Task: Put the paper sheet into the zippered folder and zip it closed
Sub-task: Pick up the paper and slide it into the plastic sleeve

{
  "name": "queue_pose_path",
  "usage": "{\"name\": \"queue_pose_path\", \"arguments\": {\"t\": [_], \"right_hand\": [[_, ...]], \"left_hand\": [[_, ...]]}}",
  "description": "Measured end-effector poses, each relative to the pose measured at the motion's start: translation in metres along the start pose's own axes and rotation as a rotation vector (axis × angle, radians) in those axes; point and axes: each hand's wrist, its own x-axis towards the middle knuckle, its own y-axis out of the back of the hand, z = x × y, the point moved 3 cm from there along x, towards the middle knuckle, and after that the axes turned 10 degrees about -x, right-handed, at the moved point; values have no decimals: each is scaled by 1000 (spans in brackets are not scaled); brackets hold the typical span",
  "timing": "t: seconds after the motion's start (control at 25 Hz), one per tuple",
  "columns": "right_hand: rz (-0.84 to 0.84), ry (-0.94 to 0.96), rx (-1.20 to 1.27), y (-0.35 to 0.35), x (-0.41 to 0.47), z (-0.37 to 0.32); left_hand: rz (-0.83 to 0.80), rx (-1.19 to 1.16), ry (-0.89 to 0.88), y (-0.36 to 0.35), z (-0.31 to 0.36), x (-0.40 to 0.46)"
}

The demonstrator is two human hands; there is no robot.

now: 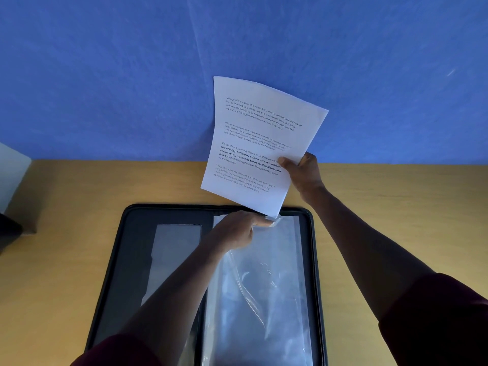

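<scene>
Holding: your right hand (303, 171) pinches the white printed paper sheet (261, 143) at its right edge, thumb on the printed face, fingers behind it.
Sheet position: the paper sheet stands nearly upright and tilted, lifted off the table, its lower corner touching the top opening of the clear plastic sleeve (264, 286).
Left hand: your left hand (237, 229) pinches the sleeve's top edge just beside that lower corner, fingers curled round the plastic.
Folder: the black zippered folder (132, 260) lies open flat on the yellow wooden table (52, 260); the sleeve covers its right half, and a grey translucent pocket (171, 254) sits on its left half.
Zipper: it runs round the folder's rim, undone.
Sleeves: dark maroon cuffs show on both your forearms at the bottom edge.
Backdrop: a blue wall (105, 75) rises behind the table.
</scene>
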Motion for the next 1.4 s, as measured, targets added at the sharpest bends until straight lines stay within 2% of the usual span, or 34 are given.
{"name": "queue_pose_path", "arguments": {"t": [0.2,0.36,0.52,0.8,1.0,1.2,1.4], "right_hand": [[19,12,-17,2,0,-4],[42,20,-22,5,0,-7],[36,23,-5,5,0,-7],[37,20,15,7,-2,-9],[46,21,25,8,-2,-10],[42,34,15,5,-8,-7],[47,35,16,2,-14,-1]], "left_hand": [[109,4,-137,0,14,4],[192,-50,-85,-5,18,4],[240,6,-69,-2,19,0],[201,61,-18,-7,20,6],[195,168,-140,-8,23,7],[231,133,-200,-11,21,0],[257,198,-238,-11,25,0]]}}
